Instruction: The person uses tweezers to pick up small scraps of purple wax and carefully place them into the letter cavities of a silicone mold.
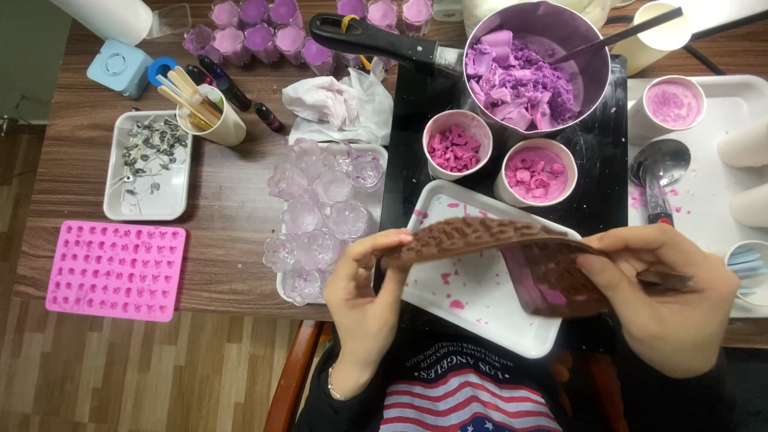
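Brown silicone mold (512, 248) bent and twisted just above the white tray (488, 320), pinched at its left end by the left hand (364, 300) and gripped at its right end by the right hand (668, 300). Behind the tray, 2 white cups of pink wax pieces (458, 146) beside a pot of purple wax (534, 68); left of the tray, clear flower-shaped holders (316, 212), and farther left on the tabletop (232, 240) a pink mold (116, 270).

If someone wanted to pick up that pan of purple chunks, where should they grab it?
Probably by the long black handle, coming in from the left side of the table. It juts out sideways from the metal pan, clear of the purple wax and of the utensil leaning in it. The purple-filled cups stand close beside it, so approach from above.
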